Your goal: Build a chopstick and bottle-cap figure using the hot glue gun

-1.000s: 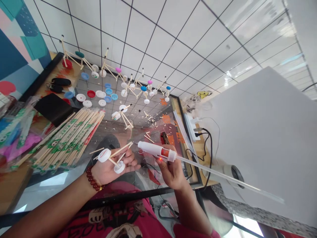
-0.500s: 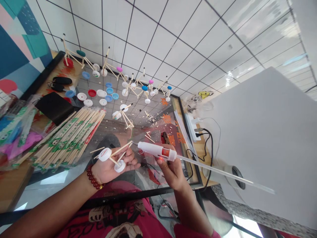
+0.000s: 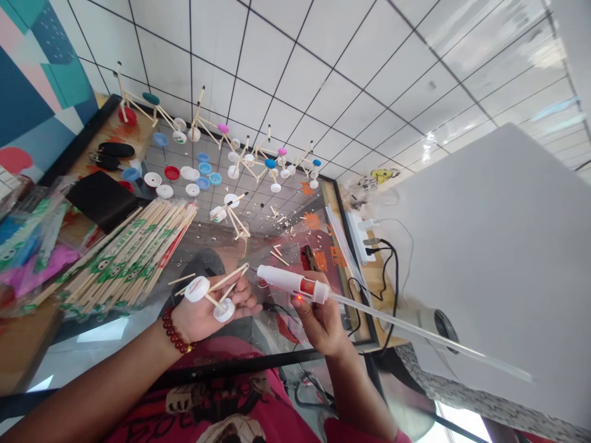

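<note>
My left hand [image 3: 203, 320], palm up with a red bead bracelet at the wrist, holds a small wooden stick frame [image 3: 226, 279] between its fingers. Two white bottle caps [image 3: 197, 289] sit like wheels on the frame, and its sticks meet at a point on the right. My right hand [image 3: 325, 323] is wrapped round a white hot glue gun [image 3: 281, 278] with a red light glowing. The gun's nozzle points left, at or just beside the joined stick ends; contact cannot be made out. A long clear glue stick [image 3: 415, 327] runs out of its back.
A similar stick-and-cap model [image 3: 236, 220] stands on the glass table, with several more along the tiled wall. Loose bottle caps [image 3: 172, 173] lie at the back left. Wrapped chopsticks [image 3: 124, 264] are piled at left. A power strip [image 3: 361, 237] with cords lies right.
Both hands stay almost in place, the nozzle still by the stick joint. The tail of the glue stick has swung slightly right and down.
</note>
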{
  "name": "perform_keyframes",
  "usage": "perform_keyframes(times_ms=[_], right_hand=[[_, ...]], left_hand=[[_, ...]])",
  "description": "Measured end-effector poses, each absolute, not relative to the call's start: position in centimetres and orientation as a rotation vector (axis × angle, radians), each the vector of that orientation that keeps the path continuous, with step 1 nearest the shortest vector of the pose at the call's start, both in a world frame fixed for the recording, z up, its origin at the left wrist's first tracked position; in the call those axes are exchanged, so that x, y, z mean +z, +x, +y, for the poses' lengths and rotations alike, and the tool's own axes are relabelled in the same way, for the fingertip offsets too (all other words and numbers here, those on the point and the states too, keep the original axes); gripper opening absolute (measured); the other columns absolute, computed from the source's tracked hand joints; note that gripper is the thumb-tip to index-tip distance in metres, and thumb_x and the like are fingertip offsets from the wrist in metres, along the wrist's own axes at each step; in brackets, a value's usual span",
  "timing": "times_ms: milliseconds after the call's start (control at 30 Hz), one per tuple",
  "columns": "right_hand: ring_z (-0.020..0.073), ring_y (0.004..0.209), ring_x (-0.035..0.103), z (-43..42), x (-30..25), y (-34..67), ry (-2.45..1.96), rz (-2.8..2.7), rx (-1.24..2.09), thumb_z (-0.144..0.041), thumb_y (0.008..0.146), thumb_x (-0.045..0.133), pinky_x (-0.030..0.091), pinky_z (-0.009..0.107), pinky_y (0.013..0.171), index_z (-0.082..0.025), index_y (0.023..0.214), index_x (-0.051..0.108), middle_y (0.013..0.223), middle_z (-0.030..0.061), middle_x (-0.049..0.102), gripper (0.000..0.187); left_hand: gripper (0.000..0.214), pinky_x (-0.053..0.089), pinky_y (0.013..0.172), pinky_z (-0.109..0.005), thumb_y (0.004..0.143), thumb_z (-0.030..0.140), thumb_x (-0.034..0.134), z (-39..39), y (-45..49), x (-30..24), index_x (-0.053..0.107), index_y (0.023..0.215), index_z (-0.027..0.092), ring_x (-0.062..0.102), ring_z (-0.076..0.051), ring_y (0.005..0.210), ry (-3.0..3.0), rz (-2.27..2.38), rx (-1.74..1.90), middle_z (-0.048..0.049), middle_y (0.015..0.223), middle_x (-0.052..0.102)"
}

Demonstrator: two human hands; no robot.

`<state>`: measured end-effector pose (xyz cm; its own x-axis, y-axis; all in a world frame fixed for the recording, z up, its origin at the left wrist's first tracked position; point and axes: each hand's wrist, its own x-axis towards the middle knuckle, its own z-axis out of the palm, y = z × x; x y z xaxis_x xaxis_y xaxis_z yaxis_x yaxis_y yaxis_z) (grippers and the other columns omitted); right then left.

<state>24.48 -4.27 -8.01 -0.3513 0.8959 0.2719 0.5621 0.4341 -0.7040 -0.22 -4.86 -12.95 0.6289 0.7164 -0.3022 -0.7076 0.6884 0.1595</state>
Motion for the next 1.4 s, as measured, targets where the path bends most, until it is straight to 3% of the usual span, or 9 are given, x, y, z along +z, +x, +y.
perform_keyframes(times_ms=[567, 767, 900, 1033, 1400], right_hand=[[0.0222, 0.078, 0.067, -4.4, -7.9, 25.2, -1.259, -2.027, 0.689, -0.042, 0.104, 0.060, 0.057, 0.034, 0.068, -0.023, 0.112, 0.068, 0.097, 0.0075, 0.069, 0.023], [0.0299, 0.101, 0.074, -4.6, -7.7, 25.1, -1.257, -1.957, 0.909, -0.049, 0.103, 0.064, 0.062, 0.044, 0.089, -0.024, 0.124, 0.072, 0.108, 0.0114, 0.076, 0.034], [0.0285, 0.094, 0.076, -4.4, -7.3, 25.0, -1.280, -1.896, 1.073, -0.052, 0.102, 0.066, 0.063, 0.042, 0.084, -0.022, 0.119, 0.076, 0.103, 0.0107, 0.079, 0.036], [0.0246, 0.086, 0.073, -4.1, -7.3, 24.9, -1.294, -1.920, 1.035, -0.054, 0.102, 0.064, 0.062, 0.037, 0.077, -0.022, 0.111, 0.076, 0.098, 0.0084, 0.078, 0.035], [0.0256, 0.096, 0.074, -4.2, -8.5, 25.3, -1.275, -1.905, 0.991, -0.045, 0.105, 0.064, 0.062, 0.039, 0.088, -0.022, 0.128, 0.071, 0.108, 0.0090, 0.077, 0.033]], left_hand=[[0.024, 0.063, 0.099, -0.041, 0.092, 0.025, 0.075, -4.9, -0.3, -12.8, 0.073, 0.070, 0.017, 0.066, -0.019, 0.074, 0.045, 0.386, 0.815, -0.0027, 0.064, 0.059], [0.022, 0.062, 0.099, -0.040, 0.092, 0.024, 0.074, -5.0, -0.3, -12.9, 0.074, 0.072, 0.017, 0.066, -0.019, 0.074, 0.083, 0.397, 0.834, -0.0027, 0.065, 0.060], [0.024, 0.061, 0.100, -0.040, 0.095, 0.023, 0.072, -5.1, -0.2, -12.8, 0.074, 0.072, 0.019, 0.067, -0.020, 0.074, 0.091, 0.421, 0.852, -0.0032, 0.065, 0.061], [0.026, 0.061, 0.099, -0.039, 0.095, 0.025, 0.073, -5.1, -0.2, -12.5, 0.073, 0.070, 0.019, 0.066, -0.020, 0.073, 0.102, 0.457, 0.856, -0.0033, 0.064, 0.059], [0.026, 0.061, 0.096, -0.040, 0.094, 0.023, 0.070, -5.0, -0.2, -12.1, 0.072, 0.069, 0.020, 0.064, -0.021, 0.070, 0.120, 0.477, 0.846, -0.0034, 0.061, 0.058]])
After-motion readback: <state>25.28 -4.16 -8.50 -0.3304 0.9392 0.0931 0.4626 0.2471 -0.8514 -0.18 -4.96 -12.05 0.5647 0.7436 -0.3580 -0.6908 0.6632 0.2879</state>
